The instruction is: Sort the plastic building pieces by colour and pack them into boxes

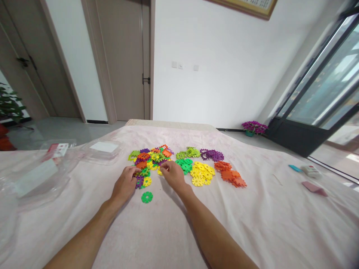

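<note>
A mixed heap of coloured plastic snowflake pieces (151, 157) lies on the pink tablecloth (252, 224). To its right lie sorted groups: light green (191, 152), purple (212, 154), dark green (185, 164), yellow (202, 174) and orange (230, 174). My left hand (125, 184) rests at the heap's near edge, fingers curled on pieces beside a purple one (139, 182). My right hand (172, 173) pinches a yellow piece (160, 171) at the heap's right edge. One dark green piece (146, 197) lies alone nearer to me.
Clear plastic containers and a lid (42, 172) stand at the left of the table. At the far right lie a teal item (295, 168), a small white object (310, 171) and a pink card (314, 188). Doors and a glass window surround the room.
</note>
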`<state>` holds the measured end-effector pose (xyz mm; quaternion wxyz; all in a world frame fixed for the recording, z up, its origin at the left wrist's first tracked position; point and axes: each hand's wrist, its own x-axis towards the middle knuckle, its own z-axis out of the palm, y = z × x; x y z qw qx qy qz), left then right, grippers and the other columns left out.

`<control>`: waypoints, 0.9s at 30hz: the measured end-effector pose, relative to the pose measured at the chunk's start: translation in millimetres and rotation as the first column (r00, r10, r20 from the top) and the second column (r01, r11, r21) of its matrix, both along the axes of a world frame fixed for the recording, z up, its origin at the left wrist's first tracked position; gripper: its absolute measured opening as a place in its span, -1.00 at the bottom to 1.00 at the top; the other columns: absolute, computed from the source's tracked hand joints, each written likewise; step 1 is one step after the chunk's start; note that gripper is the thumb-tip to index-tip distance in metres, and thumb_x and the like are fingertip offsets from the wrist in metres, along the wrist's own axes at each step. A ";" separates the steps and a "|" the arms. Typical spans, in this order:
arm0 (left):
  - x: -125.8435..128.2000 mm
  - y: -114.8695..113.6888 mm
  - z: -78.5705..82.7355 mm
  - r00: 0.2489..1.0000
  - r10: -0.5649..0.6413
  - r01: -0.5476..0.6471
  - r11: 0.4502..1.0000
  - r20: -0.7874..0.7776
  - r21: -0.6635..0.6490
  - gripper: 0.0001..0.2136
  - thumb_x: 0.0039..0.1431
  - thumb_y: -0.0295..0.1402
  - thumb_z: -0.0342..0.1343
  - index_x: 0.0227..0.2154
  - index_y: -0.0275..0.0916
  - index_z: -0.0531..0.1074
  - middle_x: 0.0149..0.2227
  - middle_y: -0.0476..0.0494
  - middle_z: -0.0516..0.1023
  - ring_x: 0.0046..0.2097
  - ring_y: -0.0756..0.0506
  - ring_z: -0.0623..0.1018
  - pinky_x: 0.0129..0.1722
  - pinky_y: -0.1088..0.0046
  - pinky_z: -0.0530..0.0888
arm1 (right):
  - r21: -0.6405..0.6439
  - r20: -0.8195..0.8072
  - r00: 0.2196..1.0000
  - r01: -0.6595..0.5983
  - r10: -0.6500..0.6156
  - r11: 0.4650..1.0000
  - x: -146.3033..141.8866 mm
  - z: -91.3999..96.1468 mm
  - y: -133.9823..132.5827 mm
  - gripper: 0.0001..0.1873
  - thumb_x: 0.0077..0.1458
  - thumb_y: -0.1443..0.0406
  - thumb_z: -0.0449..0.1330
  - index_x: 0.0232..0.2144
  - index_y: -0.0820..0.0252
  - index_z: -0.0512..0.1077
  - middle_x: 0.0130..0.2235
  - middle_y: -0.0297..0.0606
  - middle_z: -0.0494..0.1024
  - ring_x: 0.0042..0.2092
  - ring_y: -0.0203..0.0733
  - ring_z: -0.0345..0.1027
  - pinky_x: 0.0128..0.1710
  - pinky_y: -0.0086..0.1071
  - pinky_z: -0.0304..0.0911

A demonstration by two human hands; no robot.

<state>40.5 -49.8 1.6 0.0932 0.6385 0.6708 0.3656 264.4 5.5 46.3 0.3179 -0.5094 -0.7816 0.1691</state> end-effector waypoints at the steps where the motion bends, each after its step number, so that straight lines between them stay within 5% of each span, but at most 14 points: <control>1: -0.1 0.0 0.2 1.000 0.000 0.000 1.000 0.001 0.003 -0.65 0.05 -0.54 -0.10 -0.14 -0.17 0.45 0.02 -0.13 0.42 0.11 -0.13 0.43 0.19 0.26 0.35 | -0.009 0.044 0.998 -0.046 0.046 0.999 -9.2 -1.4 -8.7 -0.87 0.12 0.21 0.22 -0.31 0.08 0.55 -0.24 -0.32 0.58 -0.17 -0.21 0.38 -0.22 -0.40 0.16; 7: 0.8 0.3 0.6 1.000 -0.014 0.015 0.999 -0.005 0.031 -0.65 0.03 -0.54 -0.09 -0.18 -0.19 0.48 -0.03 -0.14 0.45 0.07 -0.11 0.46 0.16 0.31 0.37 | 0.034 0.240 0.965 -0.118 0.107 0.992 -32.7 -6.8 -39.9 -0.68 0.00 0.02 0.31 -0.30 0.11 0.53 -0.18 -0.19 0.54 -0.07 -0.07 0.31 -0.16 -0.31 0.15; 16: 1.3 0.3 1.6 0.999 -0.038 0.039 0.999 -0.021 0.028 -0.66 0.05 -0.55 -0.10 -0.17 -0.23 0.47 -0.01 -0.16 0.44 0.09 -0.10 0.45 0.18 0.32 0.34 | -0.113 -0.133 0.987 -0.101 0.086 0.988 -24.9 -20.1 -27.4 -0.93 0.11 0.28 0.19 -0.33 0.14 0.45 -0.35 -0.40 0.53 -0.33 -0.32 0.33 -0.35 -0.47 0.09; 21: 1.4 -0.2 2.9 0.999 -0.033 0.033 0.999 -0.024 0.003 -0.67 0.05 -0.55 -0.10 -0.18 -0.20 0.48 0.00 -0.15 0.43 0.08 -0.11 0.45 0.19 0.30 0.33 | -0.034 -0.172 0.984 0.043 -0.048 0.998 9.2 2.6 -0.9 -0.86 0.14 0.29 0.13 -0.30 0.15 0.50 -0.35 -0.36 0.55 -0.32 -0.27 0.36 -0.31 -0.45 0.14; 27: -0.6 1.1 0.7 0.999 -0.029 0.030 0.999 -0.039 0.023 -0.67 0.05 -0.53 -0.10 -0.20 -0.18 0.49 -0.01 -0.14 0.44 0.06 -0.11 0.47 0.18 0.32 0.35 | -0.002 -0.044 0.947 0.319 -0.318 0.948 82.5 27.1 16.1 -0.79 0.13 0.28 0.10 -0.28 0.11 0.55 -0.32 -0.32 0.59 -0.27 -0.21 0.42 -0.29 -0.41 0.17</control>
